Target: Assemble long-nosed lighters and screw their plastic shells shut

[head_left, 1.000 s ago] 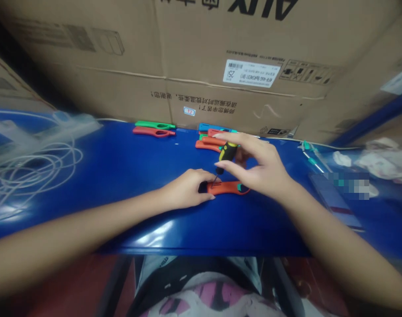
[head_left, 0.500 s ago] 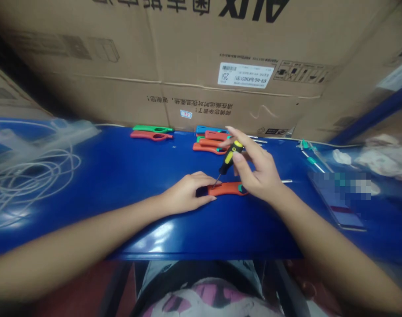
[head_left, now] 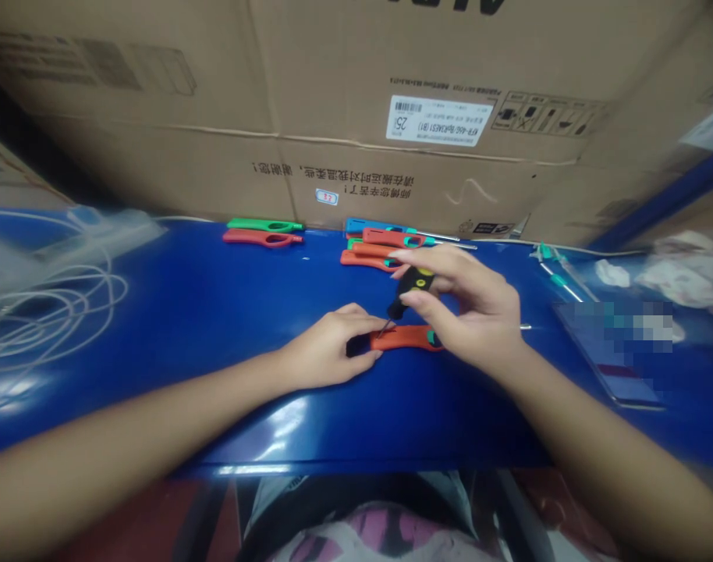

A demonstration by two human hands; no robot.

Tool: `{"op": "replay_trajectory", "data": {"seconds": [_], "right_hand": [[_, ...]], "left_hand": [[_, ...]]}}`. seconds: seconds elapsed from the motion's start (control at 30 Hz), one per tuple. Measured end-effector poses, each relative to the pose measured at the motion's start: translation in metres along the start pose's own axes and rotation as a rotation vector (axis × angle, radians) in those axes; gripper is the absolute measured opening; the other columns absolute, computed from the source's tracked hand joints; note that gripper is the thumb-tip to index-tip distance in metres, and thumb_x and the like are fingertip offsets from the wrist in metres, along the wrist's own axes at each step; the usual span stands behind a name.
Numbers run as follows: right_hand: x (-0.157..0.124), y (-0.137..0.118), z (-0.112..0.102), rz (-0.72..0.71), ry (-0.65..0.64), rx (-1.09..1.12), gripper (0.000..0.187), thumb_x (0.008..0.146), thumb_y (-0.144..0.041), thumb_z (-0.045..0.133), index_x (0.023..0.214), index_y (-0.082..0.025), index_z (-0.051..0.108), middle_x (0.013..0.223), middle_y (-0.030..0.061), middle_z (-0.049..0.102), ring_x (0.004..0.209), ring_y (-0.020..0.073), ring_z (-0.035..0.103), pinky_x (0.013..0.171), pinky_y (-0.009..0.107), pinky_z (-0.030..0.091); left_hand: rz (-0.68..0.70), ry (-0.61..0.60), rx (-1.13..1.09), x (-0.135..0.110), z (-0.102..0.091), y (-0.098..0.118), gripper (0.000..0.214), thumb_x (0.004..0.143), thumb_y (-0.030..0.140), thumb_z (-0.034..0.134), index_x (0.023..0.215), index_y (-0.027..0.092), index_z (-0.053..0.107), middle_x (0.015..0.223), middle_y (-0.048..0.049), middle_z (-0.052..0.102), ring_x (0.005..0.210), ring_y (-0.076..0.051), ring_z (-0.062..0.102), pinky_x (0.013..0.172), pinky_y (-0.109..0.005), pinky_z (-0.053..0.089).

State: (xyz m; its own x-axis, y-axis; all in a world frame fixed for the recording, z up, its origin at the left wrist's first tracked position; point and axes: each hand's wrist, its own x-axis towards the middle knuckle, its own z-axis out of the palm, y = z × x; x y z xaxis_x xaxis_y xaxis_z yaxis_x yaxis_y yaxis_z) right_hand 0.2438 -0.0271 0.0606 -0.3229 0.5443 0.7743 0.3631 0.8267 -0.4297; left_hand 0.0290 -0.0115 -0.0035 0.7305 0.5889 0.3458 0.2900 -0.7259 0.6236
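An orange long-necked lighter (head_left: pixel 404 337) lies flat on the blue table, its metal tube pointing right, partly behind my right wrist. My left hand (head_left: pixel 336 343) pinches the lighter's left end between thumb and fingers. In my right hand (head_left: pixel 465 300) is a black and yellow screwdriver (head_left: pixel 412 290), tilted, gripped by the handle between thumb and fingers. Its thin shaft meets the lighter near the left end, close to my left fingertips; the exact contact spot is too small to make out.
Behind my hands lie several assembled lighters (head_left: pixel 385 236) in orange, red and blue. Green and red handle shells (head_left: pixel 263 236) sit to their left. A coiled white cable (head_left: pixel 52 312) is at far left, a phone (head_left: pixel 608 367) at right. A large cardboard box (head_left: pixel 333 94) stands along the back.
My right fingers have curled further around the screwdriver handle and the hand has turned. My left hand stays on the lighter. The view has shifted slightly.
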Motion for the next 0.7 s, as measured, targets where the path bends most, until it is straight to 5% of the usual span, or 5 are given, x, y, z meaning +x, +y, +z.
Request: {"op": "replay_trajectory", "data": {"seconds": [0.1,0.23,0.47,0.6,0.7], "right_hand": [[0.001,0.001,-0.002,-0.183,0.097,-0.193,0.027,0.091,-0.025,0.071,0.118,-0.029,0.072,0.090,0.0037,0.074,0.071,0.0182,0.066,0.067,0.035,0.059],[0.002,-0.003,-0.004,-0.007,-0.102,-0.106,0.042,0.102,-0.022,0.045,0.143,-0.029,0.055,0.123,0.0065,0.071,0.102,0.0229,0.071,0.081,0.039,0.062],[0.004,0.001,-0.012,-0.129,-0.028,-0.275,0.037,0.092,-0.029,0.069,0.129,-0.031,0.067,0.111,0.0048,0.076,0.083,0.0207,0.072,0.075,0.036,0.062],[0.005,0.007,-0.015,0.040,-0.155,-0.083,0.044,0.101,-0.026,0.051,0.145,-0.032,0.054,0.129,0.0055,0.069,0.096,0.0214,0.071,0.069,0.035,0.063],[0.004,0.009,-0.011,0.037,-0.024,-0.097,0.032,0.092,-0.029,0.070,0.124,-0.032,0.070,0.109,0.0030,0.074,0.076,0.0177,0.069,0.060,0.032,0.059]], "left_hand": [[-0.012,0.015,0.006,0.000,0.000,0.000,0.040,0.087,0.016,0.065,0.127,0.018,0.067,0.118,-0.0078,0.074,0.101,-0.022,0.065,0.093,-0.039,0.054],[-0.006,0.012,-0.008,-0.001,0.001,0.000,0.041,0.087,0.016,0.065,0.128,0.018,0.066,0.118,-0.0068,0.075,0.099,-0.021,0.064,0.093,-0.039,0.054],[-0.029,0.024,-0.008,0.000,0.002,-0.002,0.039,0.088,0.020,0.069,0.127,0.018,0.066,0.116,-0.0082,0.074,0.100,-0.021,0.065,0.093,-0.039,0.053],[-0.041,-0.002,-0.025,0.000,0.001,-0.003,0.041,0.089,0.021,0.069,0.130,0.019,0.065,0.119,-0.0081,0.074,0.101,-0.022,0.064,0.093,-0.039,0.054],[-0.045,-0.008,-0.026,-0.001,0.001,-0.004,0.041,0.090,0.023,0.069,0.131,0.020,0.065,0.121,-0.0084,0.074,0.104,-0.023,0.064,0.094,-0.041,0.053]]}}
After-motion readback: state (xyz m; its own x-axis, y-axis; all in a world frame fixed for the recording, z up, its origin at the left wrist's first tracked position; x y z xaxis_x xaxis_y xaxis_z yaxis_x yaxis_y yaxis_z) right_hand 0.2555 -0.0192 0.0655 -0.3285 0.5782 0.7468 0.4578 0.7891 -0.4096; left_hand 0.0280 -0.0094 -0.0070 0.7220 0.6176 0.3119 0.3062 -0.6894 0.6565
